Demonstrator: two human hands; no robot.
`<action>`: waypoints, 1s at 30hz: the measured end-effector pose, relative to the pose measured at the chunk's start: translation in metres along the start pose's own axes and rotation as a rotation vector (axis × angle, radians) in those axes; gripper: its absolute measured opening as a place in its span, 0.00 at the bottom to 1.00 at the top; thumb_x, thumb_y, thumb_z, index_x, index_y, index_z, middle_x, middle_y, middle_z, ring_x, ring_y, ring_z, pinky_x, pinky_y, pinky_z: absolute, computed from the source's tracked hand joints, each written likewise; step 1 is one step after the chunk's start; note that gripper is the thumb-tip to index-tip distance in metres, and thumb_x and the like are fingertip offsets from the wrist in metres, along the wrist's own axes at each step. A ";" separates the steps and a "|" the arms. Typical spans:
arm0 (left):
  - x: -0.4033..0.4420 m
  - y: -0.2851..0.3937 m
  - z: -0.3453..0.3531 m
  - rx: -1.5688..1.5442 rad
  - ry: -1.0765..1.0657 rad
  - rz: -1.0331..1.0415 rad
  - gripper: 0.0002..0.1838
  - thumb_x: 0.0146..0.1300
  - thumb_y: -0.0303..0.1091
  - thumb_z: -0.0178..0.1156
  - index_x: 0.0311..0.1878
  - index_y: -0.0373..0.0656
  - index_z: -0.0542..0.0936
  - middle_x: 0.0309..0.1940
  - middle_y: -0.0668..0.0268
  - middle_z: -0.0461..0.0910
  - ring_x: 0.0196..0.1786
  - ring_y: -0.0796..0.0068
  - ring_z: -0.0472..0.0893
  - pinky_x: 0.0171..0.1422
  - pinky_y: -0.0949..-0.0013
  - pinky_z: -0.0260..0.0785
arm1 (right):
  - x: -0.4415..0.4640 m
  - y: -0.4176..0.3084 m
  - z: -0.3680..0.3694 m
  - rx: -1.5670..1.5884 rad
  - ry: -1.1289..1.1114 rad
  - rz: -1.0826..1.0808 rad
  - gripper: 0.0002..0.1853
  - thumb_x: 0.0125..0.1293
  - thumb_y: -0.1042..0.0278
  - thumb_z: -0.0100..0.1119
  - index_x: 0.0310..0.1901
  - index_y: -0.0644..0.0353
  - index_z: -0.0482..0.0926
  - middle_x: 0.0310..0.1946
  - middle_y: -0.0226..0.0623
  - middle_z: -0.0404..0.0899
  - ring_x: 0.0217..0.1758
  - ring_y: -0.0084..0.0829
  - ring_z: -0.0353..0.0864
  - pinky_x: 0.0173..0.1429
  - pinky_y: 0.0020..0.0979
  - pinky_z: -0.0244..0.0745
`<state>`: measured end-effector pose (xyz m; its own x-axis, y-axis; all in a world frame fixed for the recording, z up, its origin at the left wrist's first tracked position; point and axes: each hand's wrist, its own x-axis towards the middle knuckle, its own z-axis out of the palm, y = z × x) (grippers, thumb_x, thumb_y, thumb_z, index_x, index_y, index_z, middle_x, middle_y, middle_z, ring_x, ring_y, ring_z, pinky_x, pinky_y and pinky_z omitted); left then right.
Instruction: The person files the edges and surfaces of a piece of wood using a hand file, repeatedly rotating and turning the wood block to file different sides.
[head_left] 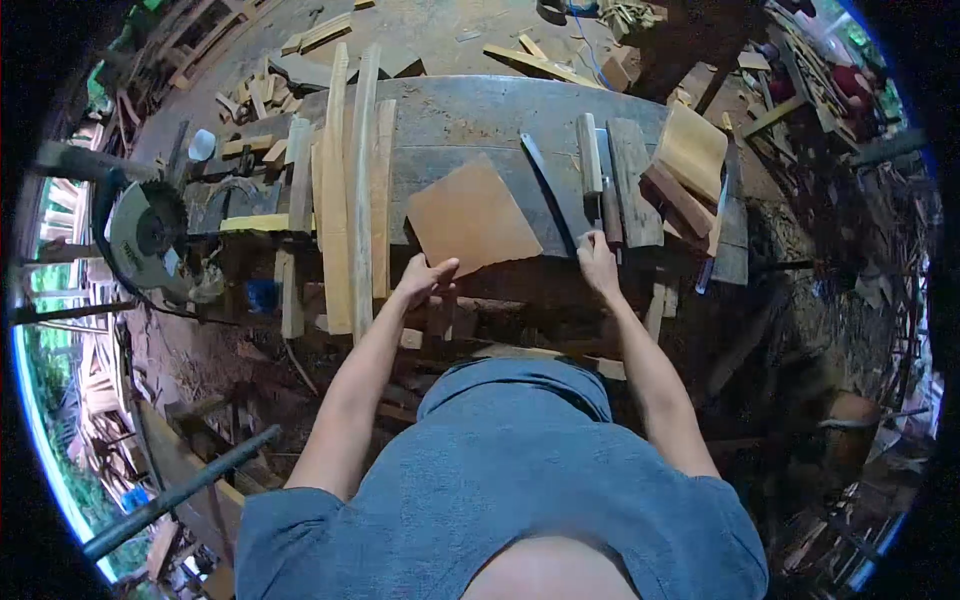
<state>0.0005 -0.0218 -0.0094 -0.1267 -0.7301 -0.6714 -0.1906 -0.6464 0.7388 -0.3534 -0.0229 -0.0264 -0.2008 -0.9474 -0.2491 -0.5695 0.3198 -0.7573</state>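
Observation:
My left hand [430,278] pinches the lower left edge of a thin, flat brown sheet [475,218], thumb on top. The sheet lies tilted over the bench's near edge; whether it is sandpaper or card I cannot tell. My right hand [598,264] is closed at the near edge, its fingers curled around something too hidden to name. Just left of that hand lies a long dark blade-like strip [548,190] with a pale far end. Beyond the hand are a narrow wooden block [589,155] and a slim brown-handled tool [612,210].
Long pale boards [335,200] cross the left part of the wooden workbench [450,125]. Wood blocks [690,150] are stacked at its right end, beside a thick plank [635,185]. A circular saw blade [150,235] stands at far left. Offcuts litter the floor beyond.

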 end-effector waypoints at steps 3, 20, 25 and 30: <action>-0.008 0.001 0.003 -0.083 0.278 -0.051 0.14 0.68 0.38 0.64 0.48 0.36 0.79 0.40 0.64 0.81 0.38 0.77 0.80 0.37 0.70 0.73 | -0.024 0.002 -0.001 0.037 0.026 -0.096 0.19 0.63 0.58 0.53 0.53 0.56 0.70 0.40 0.57 0.81 0.47 0.61 0.80 0.50 0.51 0.73; -0.360 0.223 0.053 -0.632 -1.101 1.169 0.09 0.70 0.33 0.48 0.33 0.44 0.74 0.23 0.61 0.75 0.19 0.66 0.73 0.24 0.57 0.67 | -0.083 0.002 0.015 0.111 0.062 -0.146 0.17 0.62 0.61 0.56 0.52 0.55 0.75 0.39 0.53 0.82 0.43 0.53 0.84 0.47 0.48 0.76; -0.366 0.225 0.066 -0.796 -1.300 0.890 0.17 0.72 0.32 0.39 0.25 0.48 0.71 0.18 0.58 0.74 0.16 0.55 0.75 0.22 0.45 0.69 | -0.095 0.007 0.011 0.089 -0.001 -0.120 0.16 0.62 0.62 0.56 0.52 0.54 0.74 0.37 0.52 0.82 0.41 0.53 0.84 0.45 0.47 0.76; -0.386 0.176 0.060 -0.737 -1.109 0.942 0.18 0.72 0.36 0.40 0.23 0.51 0.70 0.16 0.62 0.72 0.14 0.61 0.73 0.19 0.50 0.67 | -0.113 0.019 0.000 0.154 -0.034 -0.114 0.15 0.62 0.65 0.55 0.50 0.60 0.74 0.37 0.45 0.80 0.41 0.40 0.81 0.48 0.39 0.74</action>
<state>-0.0428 0.1589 0.3764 -0.5832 -0.6084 0.5382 0.7940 -0.2872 0.5358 -0.3413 0.0906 -0.0126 -0.1133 -0.9782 -0.1742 -0.4574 0.2070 -0.8648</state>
